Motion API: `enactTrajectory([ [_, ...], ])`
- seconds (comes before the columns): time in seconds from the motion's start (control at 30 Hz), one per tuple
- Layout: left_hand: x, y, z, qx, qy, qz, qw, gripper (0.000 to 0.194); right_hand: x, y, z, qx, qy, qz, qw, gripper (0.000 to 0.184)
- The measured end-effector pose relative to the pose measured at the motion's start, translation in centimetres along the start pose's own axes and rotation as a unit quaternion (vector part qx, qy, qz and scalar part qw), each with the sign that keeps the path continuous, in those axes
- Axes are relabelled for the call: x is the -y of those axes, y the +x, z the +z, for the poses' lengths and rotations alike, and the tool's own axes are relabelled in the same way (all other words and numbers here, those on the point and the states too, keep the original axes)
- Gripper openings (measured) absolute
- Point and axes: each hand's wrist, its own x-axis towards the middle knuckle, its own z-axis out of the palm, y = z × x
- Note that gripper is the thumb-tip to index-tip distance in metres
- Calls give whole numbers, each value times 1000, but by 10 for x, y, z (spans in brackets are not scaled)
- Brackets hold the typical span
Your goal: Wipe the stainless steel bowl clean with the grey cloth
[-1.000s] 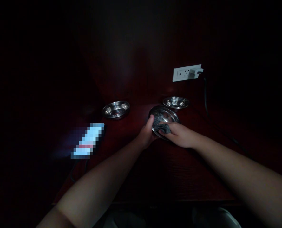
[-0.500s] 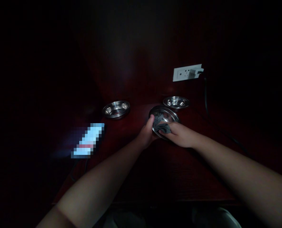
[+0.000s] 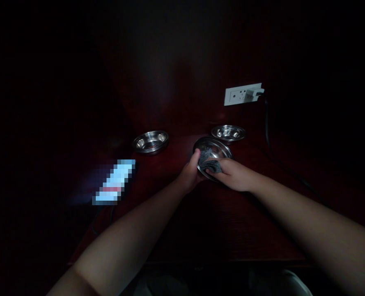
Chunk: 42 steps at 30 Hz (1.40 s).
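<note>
The room is very dark. My left hand grips the near left rim of a small steel bowl, tilted toward me above a dark red table. My right hand is closed on a grey patterned cloth and presses it into the bowl's inside. Both forearms reach in from the bottom of the view.
Two more steel bowls stand on the table, one at the left and one behind at the right. A lit phone screen lies at the left. A white wall socket holds a plug with a black cable running down.
</note>
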Motion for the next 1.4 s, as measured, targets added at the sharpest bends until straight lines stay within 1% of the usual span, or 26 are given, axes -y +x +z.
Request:
enactTrajectory([
  [0.3,0,0,0,-8,-5,-2,1000,57,-1,1,1,-7,-9,4,1000,23],
  [0.4,-1,-1,1,-3,-8,-6,1000,57,-1,1,1,-17,-21,5,1000,22],
  [0.6,-2,-1,2,-11,-7,-6,1000,57,-1,2,0,-27,-49,-7,998,21],
  [0.9,-1,-1,2,-6,-10,-7,1000,57,-5,1,1,-19,-31,-10,999,23],
  [1.03,0,0,1,-4,-11,-5,1000,58,-4,1,0,-28,-33,-15,999,21],
  [1.23,-1,0,2,-10,-8,-9,1000,56,-3,1,0,-18,-35,-18,999,20],
  [1.4,0,0,0,4,-12,-3,1000,57,-4,2,0,-21,-35,-13,999,19],
])
